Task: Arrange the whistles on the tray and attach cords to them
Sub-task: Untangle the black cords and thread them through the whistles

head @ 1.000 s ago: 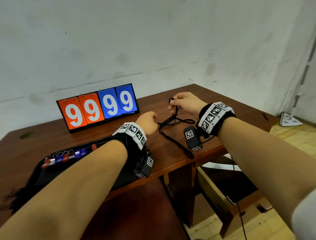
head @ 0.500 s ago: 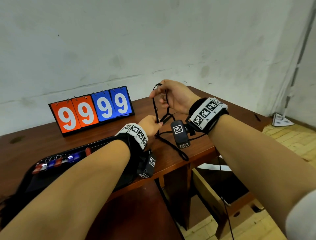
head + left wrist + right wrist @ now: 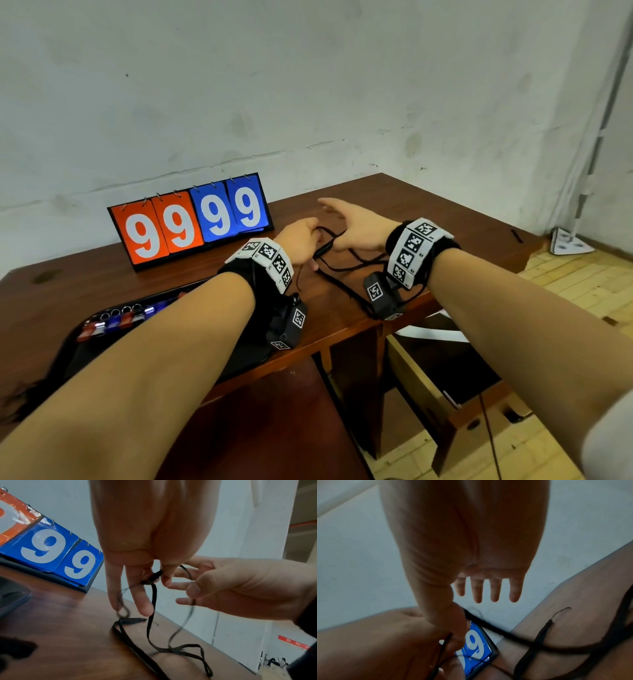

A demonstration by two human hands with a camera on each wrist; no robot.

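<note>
Scoreboard on a wooden worktop by a pale wall

A flip scoreboard (image 3: 191,222) stands at the back of the dark brown worktop (image 3: 85,284), showing 99 on orange cards and 99 on blue. Behind it rises a scuffed white wall (image 3: 308,85). An open wooden drawer (image 3: 442,387) juts out below, above a pale plank floor (image 3: 575,291).

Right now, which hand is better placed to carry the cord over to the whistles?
Left. The left hand already pinches the black cord and is nearer the whistles on the tray. The right hand is open, fingers spread, farther away.
</note>
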